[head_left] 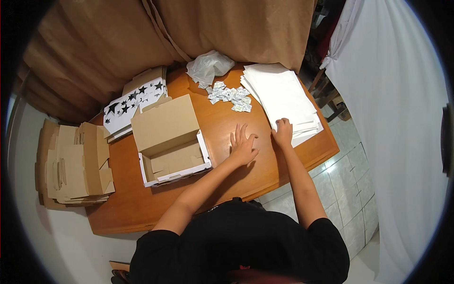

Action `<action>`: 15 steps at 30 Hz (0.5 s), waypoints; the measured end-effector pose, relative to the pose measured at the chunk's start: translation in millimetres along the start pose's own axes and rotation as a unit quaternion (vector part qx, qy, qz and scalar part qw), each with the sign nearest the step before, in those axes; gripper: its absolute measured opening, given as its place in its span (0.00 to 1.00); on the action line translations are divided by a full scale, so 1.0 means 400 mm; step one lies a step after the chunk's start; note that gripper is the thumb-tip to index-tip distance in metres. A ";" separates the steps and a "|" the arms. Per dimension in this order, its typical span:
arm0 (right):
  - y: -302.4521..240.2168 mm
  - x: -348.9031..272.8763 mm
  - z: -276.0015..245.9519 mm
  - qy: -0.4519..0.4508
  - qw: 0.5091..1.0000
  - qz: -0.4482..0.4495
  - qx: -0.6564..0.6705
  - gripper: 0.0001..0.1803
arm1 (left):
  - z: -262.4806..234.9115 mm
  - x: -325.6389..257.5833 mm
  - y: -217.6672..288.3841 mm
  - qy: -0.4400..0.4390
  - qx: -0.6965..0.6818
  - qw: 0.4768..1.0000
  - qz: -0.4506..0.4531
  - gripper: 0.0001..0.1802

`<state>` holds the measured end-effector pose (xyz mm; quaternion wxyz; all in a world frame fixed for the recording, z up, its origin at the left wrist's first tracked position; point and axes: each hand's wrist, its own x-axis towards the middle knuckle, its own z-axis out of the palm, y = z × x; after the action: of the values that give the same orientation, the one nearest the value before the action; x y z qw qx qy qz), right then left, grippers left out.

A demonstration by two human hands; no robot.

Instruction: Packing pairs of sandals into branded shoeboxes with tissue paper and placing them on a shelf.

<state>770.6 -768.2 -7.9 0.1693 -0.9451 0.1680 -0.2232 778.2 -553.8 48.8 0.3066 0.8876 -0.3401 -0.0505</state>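
Observation:
My left hand (243, 146) is held over the wooden table with its fingers spread and nothing in them. To its left stands a cardboard box (165, 118) with white outer sides, its lid raised and tilted back, its inside bare brown. My right hand (283, 132) is at the near left corner of a stack of white paper sheets (281, 92). Its fingers are curled together on the paper's edge; how many sheets they pinch cannot be made out.
Small printed packets (231, 97) lie in a loose pile beyond my left hand, beside a crumpled clear plastic bag (208, 66). Flattened brown cardboard boxes (73, 165) are stacked at the left edge. White box blanks with black stars (135, 104) lie behind the box on the wooden table (127, 208).

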 end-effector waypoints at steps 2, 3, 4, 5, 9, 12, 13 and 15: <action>0.001 0.002 0.010 -0.010 1.000 0.015 0.003 0.15 | -0.001 0.019 -0.011 -0.023 -0.006 1.000 -0.001 0.25; 0.002 0.005 0.016 -0.019 0.999 0.034 0.001 0.13 | -0.001 0.027 -0.019 -0.022 -0.003 1.000 -0.005 0.25; 0.009 0.008 0.023 -0.021 0.999 0.033 0.002 0.13 | 0.003 0.032 -0.026 -0.021 -0.006 1.000 -0.005 0.25; 0.016 0.010 0.030 -0.012 0.999 0.030 0.012 0.11 | 0.007 0.036 -0.032 -0.020 -0.008 1.000 -0.005 0.25; 0.018 0.009 0.030 0.011 0.999 0.047 0.005 0.06 | 0.007 0.050 -0.054 -0.046 -0.028 0.998 -0.029 0.25; -0.011 0.010 0.004 0.056 0.998 0.037 -0.015 0.07 | 0.004 0.060 -0.072 -0.046 -0.047 0.996 -0.054 0.24; -0.042 0.009 -0.018 0.055 0.998 0.032 -0.015 0.07 | 0.023 0.067 -0.108 -0.056 -0.123 0.990 -0.051 0.24; -0.112 -0.010 -0.065 0.033 0.997 0.047 0.060 0.06 | 0.015 0.083 -0.120 -0.068 -0.199 0.976 -0.046 0.25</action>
<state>765.9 -733.3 30.2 0.2303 -0.9164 0.2038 -0.2561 829.3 -550.1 20.1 0.4509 0.8178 -0.3019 -0.1916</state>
